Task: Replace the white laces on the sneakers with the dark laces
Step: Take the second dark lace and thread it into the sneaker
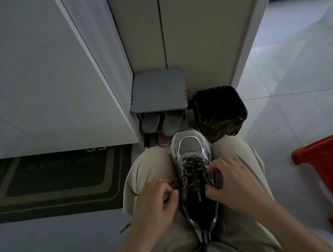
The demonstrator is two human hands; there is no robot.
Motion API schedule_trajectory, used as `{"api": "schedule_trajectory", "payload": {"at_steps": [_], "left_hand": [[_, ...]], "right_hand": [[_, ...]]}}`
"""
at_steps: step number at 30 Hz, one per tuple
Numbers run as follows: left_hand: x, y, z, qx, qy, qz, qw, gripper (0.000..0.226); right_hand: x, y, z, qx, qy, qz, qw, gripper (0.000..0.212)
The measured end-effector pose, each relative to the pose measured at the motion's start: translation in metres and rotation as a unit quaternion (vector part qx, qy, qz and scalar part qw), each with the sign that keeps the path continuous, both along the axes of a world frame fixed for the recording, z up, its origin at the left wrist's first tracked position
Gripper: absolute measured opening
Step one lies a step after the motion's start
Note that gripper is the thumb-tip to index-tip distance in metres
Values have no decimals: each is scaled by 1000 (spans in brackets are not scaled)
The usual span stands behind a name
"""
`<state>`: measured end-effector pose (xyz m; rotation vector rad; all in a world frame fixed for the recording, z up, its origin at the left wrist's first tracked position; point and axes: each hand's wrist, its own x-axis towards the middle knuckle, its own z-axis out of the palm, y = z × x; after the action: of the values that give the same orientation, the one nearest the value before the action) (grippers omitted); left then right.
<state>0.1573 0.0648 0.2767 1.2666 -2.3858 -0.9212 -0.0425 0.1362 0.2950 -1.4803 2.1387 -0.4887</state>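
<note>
A: While the gray sneaker (191,147) sits wedged between the knees, toe pointing away, what could go wrong?

B: The dark lace (193,164) crosses only the far eyelets. I judge an uneven pull could leave one end short, and in this dim light an eyelet is easy to skip.

A: And the hands?

B: The left hand (157,204) is curled, thumb and forefinger pinching a lace end just left of the tongue. The right hand (230,182) is curled too, its fingertips at the right eyelet row. Whether they pinch lace or upper I cannot tell.

A: Farther out?

B: A lined waste bin (221,108) stands just beyond the toe.
</note>
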Motion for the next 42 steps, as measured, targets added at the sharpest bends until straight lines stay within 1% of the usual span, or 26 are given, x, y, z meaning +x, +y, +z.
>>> {"api": "schedule_trajectory", "payload": {"at_steps": [2, 4, 5, 6, 8, 10, 12, 13, 15, 17, 20, 25, 27, 28, 30, 32, 33, 35, 36, 37, 39, 42], "left_hand": [[1, -4, 4, 22, 2, 14, 1000, 15], [4, -12, 6, 21, -9, 22, 999, 7], [6, -16, 7, 19, -21, 18, 999, 7], [6, -19, 8, 22, -29, 8, 999, 11], [2, -25, 13, 31, -29, -17, 999, 13], [-6, -29, 22, 47, 12, -12, 999, 12], [-11, -35, 30, 64, 64, 14, 996, 13], [-11, -38, 33, 65, 76, 23, 995, 14], [-7, -44, 37, 65, 72, 32, 995, 15], [-1, -48, 37, 72, 59, 44, 995, 17], [7, -49, 33, 78, 34, 55, 995, 19], [12, -48, 19, 74, -39, 37, 996, 22], [12, -46, 16, 52, -44, 40, 997, 20], [12, -46, 17, 47, -37, 47, 997, 19], [10, -44, 18, 66, -1, 67, 996, 15], [5, -42, 19, 121, 48, 81, 988, 8], [1, -40, 20, 161, 82, 89, 980, 9], [-7, -34, 23, 243, 147, 108, 953, 9], [-11, -32, 23, 262, 164, 119, 943, 7], [-15, -31, 22, 265, 171, 130, 940, 7], [-20, -28, 18, 242, 155, 141, 947, 9], [-24, -26, 13, 249, 156, 137, 946, 6]], "right_hand": [[-1, -2, 1, -17, -7, 3, 1000, 33], [-2, -7, 3, -49, -12, 7, 999, 28], [-2, -10, 4, -72, -13, 13, 997, 24], [-1, -13, 4, -92, -11, 22, 995, 20], [5, -23, 3, -110, 4, 58, 992, 20], [16, -34, 3, -104, 35, 97, 989, 28], [24, -44, 3, -120, 58, 119, 984, 28], [25, -50, 7, -130, 49, 117, 983, 23], [23, -60, 17, -148, 13, 96, 984, 13], [17, -66, 28, -148, -11, 72, 986, 11], [13, -69, 40, -124, -55, 38, 990, 8], [16, -66, 50, -121, -168, -49, 977, 24], [16, -65, 51, -116, -210, -68, 968, 25], [16, -65, 52, -114, -222, -71, 966, 23], [19, -67, 51, -123, -240, -66, 961, 18], [20, -70, 48, -138, -249, -54, 957, 15], [20, -71, 45, -140, -261, -44, 954, 15], [20, -71, 40, -128, -285, -23, 950, 19], [20, -70, 37, -119, -293, -14, 949, 20], [18, -69, 35, -114, -293, -11, 949, 21], [15, -62, 33, -126, -272, -24, 954, 20], [9, -43, 29, -142, -153, -48, 977, 6]]}}
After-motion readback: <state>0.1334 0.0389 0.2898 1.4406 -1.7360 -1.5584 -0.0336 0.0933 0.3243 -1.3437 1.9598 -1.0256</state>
